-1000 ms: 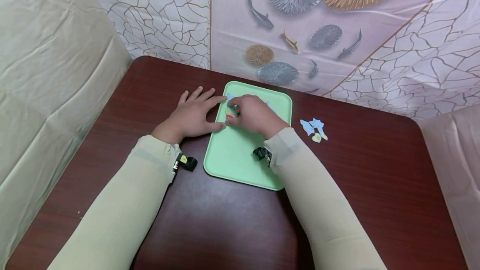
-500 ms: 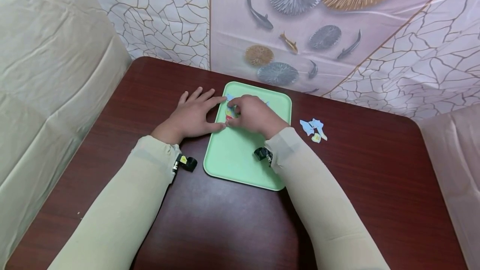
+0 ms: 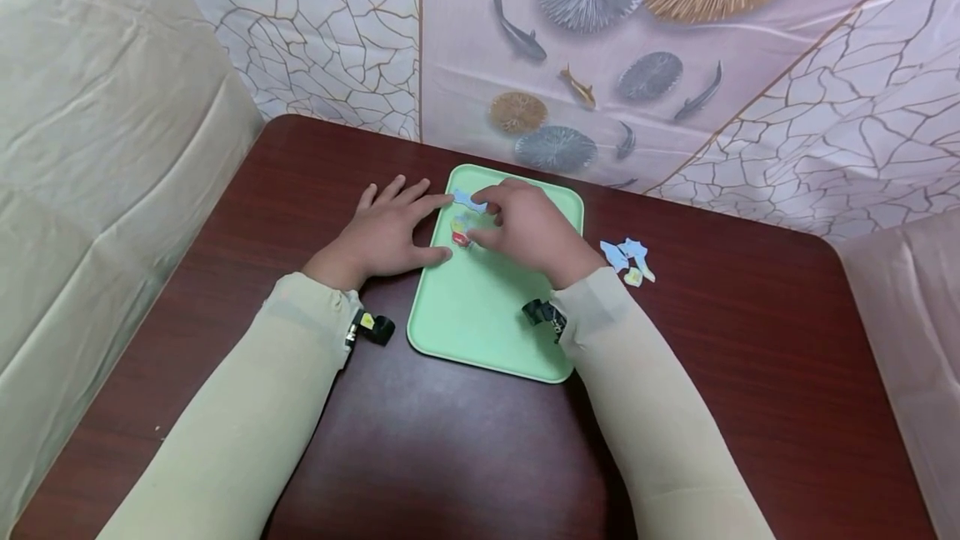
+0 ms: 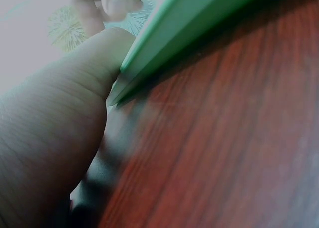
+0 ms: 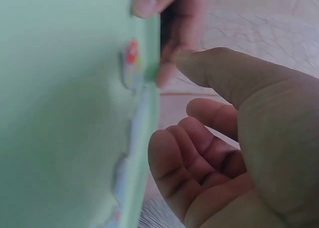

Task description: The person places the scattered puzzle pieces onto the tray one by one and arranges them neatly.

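A green tray (image 3: 487, 315) lies on the table with small jigsaw puzzle pieces near its far end. One red and yellow piece (image 3: 460, 235) sits by the left rim, and light-blue pieces (image 3: 468, 201) lie farther back. My left hand (image 3: 382, 232) rests at the tray's left side, fingers spread, thumb and forefinger at the rim; the left wrist view shows the thumb beside the tray edge. Above the pieces is my right hand (image 3: 528, 227), with thumb and loosely bent fingers apart. In the right wrist view nothing shows between them. That hand covers part of the tray's far end.
On the dark red-brown table (image 3: 750, 357), right of the tray, lies a small group of loose puzzle pieces (image 3: 630, 257), light blue and yellow. A patterned cloth (image 3: 465, 65) hangs behind the table's far edge.
My right hand has moved a little right and lifted away from the red and yellow piece, its thumb and fingers parting. More of the blue pieces now shows. The left hand has stayed put.
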A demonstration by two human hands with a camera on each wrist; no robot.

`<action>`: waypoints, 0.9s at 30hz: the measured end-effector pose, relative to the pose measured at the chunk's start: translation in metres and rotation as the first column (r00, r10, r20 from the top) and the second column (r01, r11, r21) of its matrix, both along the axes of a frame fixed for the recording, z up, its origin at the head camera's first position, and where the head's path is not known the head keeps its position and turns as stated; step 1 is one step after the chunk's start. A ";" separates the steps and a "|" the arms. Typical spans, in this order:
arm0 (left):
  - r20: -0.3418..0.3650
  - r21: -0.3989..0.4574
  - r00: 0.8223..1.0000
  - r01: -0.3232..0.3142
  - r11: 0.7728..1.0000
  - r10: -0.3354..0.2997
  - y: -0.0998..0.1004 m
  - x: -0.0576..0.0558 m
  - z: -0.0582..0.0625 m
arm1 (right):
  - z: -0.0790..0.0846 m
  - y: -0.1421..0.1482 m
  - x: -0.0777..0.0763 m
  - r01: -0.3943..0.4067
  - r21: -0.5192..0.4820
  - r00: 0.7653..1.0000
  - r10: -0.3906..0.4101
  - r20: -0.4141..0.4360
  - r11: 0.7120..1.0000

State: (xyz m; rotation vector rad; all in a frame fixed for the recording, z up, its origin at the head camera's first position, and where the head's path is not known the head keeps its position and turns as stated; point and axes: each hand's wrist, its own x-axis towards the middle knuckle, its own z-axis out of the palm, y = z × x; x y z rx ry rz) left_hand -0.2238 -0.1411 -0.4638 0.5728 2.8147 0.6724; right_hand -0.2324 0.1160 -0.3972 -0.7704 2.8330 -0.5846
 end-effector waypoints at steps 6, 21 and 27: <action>0.012 0.006 1.000 -0.001 1.000 0.001 0.000 0.000 0.001 | 0.020 0.018 0.009 0.052 -0.068 0.998 -0.055 -0.042 0.996; 0.020 0.014 1.000 -0.006 1.000 0.006 -0.001 0.002 -0.001 | 0.062 0.069 0.027 0.133 -0.126 0.980 -0.150 -0.130 0.983; 0.021 0.022 1.000 -0.006 1.000 0.005 -0.001 0.001 -0.002 | 0.069 0.092 0.031 0.215 -0.111 0.971 -0.224 -0.079 0.970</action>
